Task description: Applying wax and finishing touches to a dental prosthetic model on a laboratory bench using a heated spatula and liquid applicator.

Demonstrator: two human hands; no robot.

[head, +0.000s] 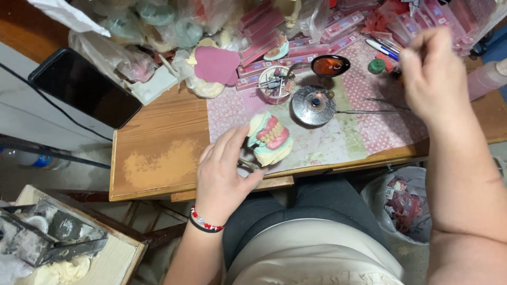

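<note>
My left hand (pixel 224 177) grips a dental articulator holding a denture model (pixel 270 137) with pink wax gums and pale teeth on green-white plaster, at the front edge of the wooden table (pixel 158 153). My right hand (pixel 435 79) hovers blurred over the table's right side, above the pink patterned cloth (pixel 364 126). Its fingers are bunched; whether it holds a thin tool I cannot tell. A small lit burner (pixel 313 104) stands between the two hands.
A dark bowl of melted wax (pixel 330 66), a cup of tools (pixel 274 87), metal instruments (pixel 369 111) and several pink boxes (pixel 264 31) crowd the back. A black phone (pixel 84 87) lies left. A plastic waste bag (pixel 404 203) hangs at right.
</note>
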